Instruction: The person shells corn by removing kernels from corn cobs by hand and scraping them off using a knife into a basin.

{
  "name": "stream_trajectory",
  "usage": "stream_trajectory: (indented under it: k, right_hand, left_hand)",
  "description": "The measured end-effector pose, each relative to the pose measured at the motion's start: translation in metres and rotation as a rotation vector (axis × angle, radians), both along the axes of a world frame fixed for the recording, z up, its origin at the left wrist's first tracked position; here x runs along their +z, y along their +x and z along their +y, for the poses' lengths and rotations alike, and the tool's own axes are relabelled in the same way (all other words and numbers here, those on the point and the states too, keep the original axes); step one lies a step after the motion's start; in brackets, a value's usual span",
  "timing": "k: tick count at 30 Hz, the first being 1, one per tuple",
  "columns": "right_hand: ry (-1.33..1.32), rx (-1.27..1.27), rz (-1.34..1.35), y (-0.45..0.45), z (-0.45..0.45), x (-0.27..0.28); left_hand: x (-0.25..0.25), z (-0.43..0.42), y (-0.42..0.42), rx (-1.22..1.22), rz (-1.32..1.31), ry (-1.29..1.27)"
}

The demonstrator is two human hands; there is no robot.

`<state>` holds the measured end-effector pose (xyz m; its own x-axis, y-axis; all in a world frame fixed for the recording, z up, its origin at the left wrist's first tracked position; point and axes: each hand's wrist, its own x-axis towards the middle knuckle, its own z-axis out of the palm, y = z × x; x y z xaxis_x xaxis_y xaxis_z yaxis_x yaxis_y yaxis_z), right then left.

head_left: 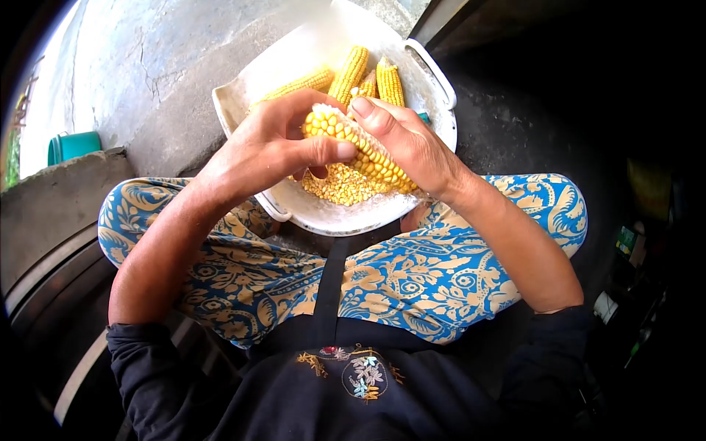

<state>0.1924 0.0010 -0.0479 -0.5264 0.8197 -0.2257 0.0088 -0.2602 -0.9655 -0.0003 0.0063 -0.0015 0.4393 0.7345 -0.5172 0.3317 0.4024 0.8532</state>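
Both hands are closed around one ear of corn, held tilted above a white basin. My left hand wraps its far end, the thumb lying across the yellow kernels. On the other side, my right hand grips the ear with its thumb near the tip. A pale strip without kernels runs along the upper side of the ear. Beneath the hands, loose corn kernels lie in a heap in the basin. Several whole ears of corn rest at the basin's far side, partly hidden by my fingers.
The basin has a white handle at its far right and stands between my crossed legs in patterned trousers. A green container sits by a low concrete ledge on the left. Dark floor and dim objects lie to the right.
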Motion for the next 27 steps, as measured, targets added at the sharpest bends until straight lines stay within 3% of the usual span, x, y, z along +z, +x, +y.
stream_trajectory:
  k: [5, 7, 11, 14, 22, 26, 27]
  right_hand:
    - [0.045, 0.058, -0.117, 0.013, 0.008, 0.007]
    - [-0.112, 0.245, -0.250, 0.018, 0.012, 0.018]
    - [-0.146, 0.288, -0.255, 0.021, 0.011, 0.016]
    - [-0.032, 0.183, -0.187, 0.018, 0.002, 0.016]
    - [-0.411, -0.008, 0.128, 0.015, -0.004, -0.003]
    - [-0.453, -0.069, 0.175, 0.012, -0.001, -0.002]
    - [-0.441, 0.022, 0.172, 0.019, 0.005, 0.005]
  left_hand:
    - [-0.003, 0.003, -0.005, 0.116, -0.045, -0.043]
    - [-0.004, 0.003, -0.007, 0.154, -0.074, -0.071]
    - [-0.003, 0.004, -0.006, 0.134, -0.052, -0.131]
    - [0.001, 0.004, -0.007, 0.098, -0.051, -0.101]
    - [0.004, 0.005, -0.011, 0.024, -0.086, -0.042]
    - [0.003, 0.008, -0.017, 0.028, -0.069, 0.005]
    - [0.003, 0.008, -0.018, 0.036, -0.068, 0.044]
